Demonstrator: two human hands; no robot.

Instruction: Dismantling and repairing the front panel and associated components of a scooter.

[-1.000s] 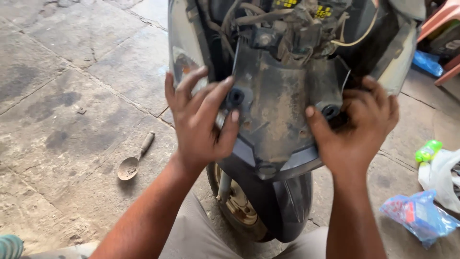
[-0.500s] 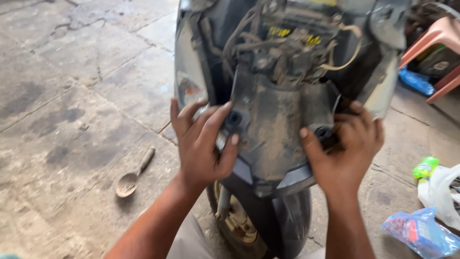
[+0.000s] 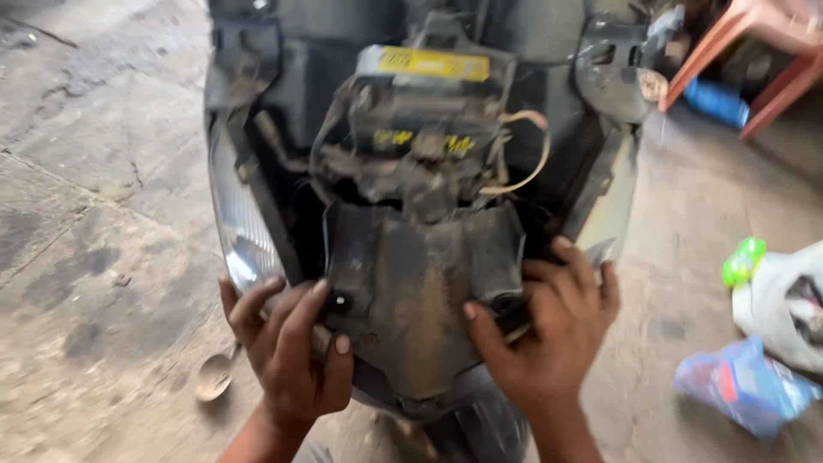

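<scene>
At the lower left of the frame a metal spoon (image 3: 213, 377) lies on the stained concrete floor (image 3: 94, 214). Just right of it, the left hand (image 3: 287, 347) is clamped on the lower left edge of a dusty dark inner panel (image 3: 420, 291) at the front of a scooter (image 3: 257, 129), fingers spread over the panel's face. The panel sits in the lower middle of the frame, below a tangle of wires. Above it, in the upper middle, a boxy part carries a yellow rectangular label (image 3: 424, 63); a second, smaller yellow label (image 3: 420, 140) shows lower down, blurred. The right hand (image 3: 549, 330) grips the panel's lower right edge, well apart from the left hand. At the upper right stands a reddish plastic stool (image 3: 754, 51) with a blue package (image 3: 718, 101) beneath it. On the right lie a white bag (image 3: 784, 304) with a green object (image 3: 744, 260) beside it; its contents cannot be told. A blue plastic package (image 3: 744, 387) lies at the lower right.
</scene>
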